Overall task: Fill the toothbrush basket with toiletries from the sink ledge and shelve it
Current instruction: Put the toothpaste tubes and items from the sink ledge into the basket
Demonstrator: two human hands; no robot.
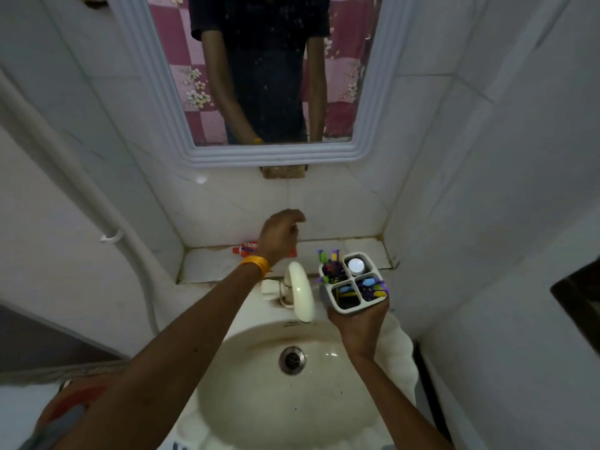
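Note:
My right hand (360,323) grips the white toothbrush basket (346,307) from below, holding it above the sink's right side. Its four compartments hold several coloured toothbrushes and a white-capped container (356,265). A red toothpaste tube (245,247) lies on the white sink ledge (207,264), partly hidden behind my left hand (281,237). That hand hovers over the tube with fingers loosely curled and nothing in it. An orange band sits on that wrist.
A cream tap (300,292) rises between my arms over the basin (285,384) with its metal drain. A framed mirror (256,76) hangs above on tiled wall. A white pipe (97,203) runs down the left wall; a dark fixture (581,297) juts out at right.

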